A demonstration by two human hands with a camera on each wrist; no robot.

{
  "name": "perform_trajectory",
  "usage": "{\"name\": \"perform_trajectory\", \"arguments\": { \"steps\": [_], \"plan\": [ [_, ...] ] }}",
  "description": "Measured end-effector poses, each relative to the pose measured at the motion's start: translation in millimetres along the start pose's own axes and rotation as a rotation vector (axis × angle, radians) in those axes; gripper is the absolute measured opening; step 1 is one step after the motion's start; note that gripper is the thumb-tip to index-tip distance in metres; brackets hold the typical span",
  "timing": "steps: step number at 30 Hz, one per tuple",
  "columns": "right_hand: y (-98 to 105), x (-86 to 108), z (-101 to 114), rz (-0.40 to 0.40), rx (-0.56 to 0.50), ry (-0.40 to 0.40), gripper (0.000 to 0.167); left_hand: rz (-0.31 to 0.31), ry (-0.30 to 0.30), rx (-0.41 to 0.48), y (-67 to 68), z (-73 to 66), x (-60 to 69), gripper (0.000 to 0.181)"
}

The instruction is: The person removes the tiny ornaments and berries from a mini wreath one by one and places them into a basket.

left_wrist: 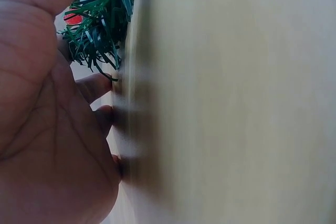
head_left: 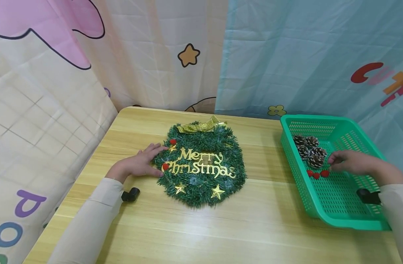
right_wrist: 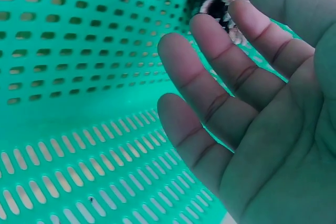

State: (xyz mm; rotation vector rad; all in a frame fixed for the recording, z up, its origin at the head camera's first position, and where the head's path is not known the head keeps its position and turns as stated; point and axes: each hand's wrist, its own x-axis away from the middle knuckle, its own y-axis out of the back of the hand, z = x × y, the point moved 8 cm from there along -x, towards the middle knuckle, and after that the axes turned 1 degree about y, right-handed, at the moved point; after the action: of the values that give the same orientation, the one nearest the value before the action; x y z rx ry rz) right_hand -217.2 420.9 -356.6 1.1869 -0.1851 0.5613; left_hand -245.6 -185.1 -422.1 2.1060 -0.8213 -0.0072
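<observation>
A green Christmas wreath (head_left: pixel 201 198) lies flat on the wooden table, with gold "Merry Christmas" lettering (head_left: pixel 201 168), gold stars (head_left: pixel 217 191) and a gold ribbon (head_left: pixel 201 126). Two red berry-like ornaments (head_left: pixel 165 166) sit on its left side. My left hand (head_left: pixel 139 161) rests against that left edge, its fingers spread. Inside a green plastic basket (head_left: pixel 320 216), my right hand (head_left: pixel 353 163) reaches beside several small red ornaments (head_left: pixel 316 176) and the pine cones (head_left: pixel 317 157). In the right wrist view its fingers are loosely bent, with nothing visibly held; the thumb tip is cut off.
The basket stands at the table's right side. Printed curtains (head_left: pixel 254 55) hang behind and to the left of the table (head_left: pixel 188 234). Black wrist devices (head_left: pixel 131 194) are worn on both sleeves.
</observation>
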Motion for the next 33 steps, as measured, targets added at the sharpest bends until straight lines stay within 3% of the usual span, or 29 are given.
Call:
{"name": "perform_trajectory", "arguments": {
  "steps": [16,27,33],
  "plan": [
    [12,8.1,32,-0.102,0.070,0.033,0.021,0.001,0.001,-0.011,-0.5,1.6,-0.8,0.095],
    [25,16.2,73,-0.167,0.086,0.071,0.025,0.001,0.012,0.001,-0.3,0.7,0.5,0.094],
    [32,20.2,99,-0.206,0.097,0.100,0.020,-0.007,0.010,-0.012,0.4,-0.2,0.1,0.094]
  ]
}}
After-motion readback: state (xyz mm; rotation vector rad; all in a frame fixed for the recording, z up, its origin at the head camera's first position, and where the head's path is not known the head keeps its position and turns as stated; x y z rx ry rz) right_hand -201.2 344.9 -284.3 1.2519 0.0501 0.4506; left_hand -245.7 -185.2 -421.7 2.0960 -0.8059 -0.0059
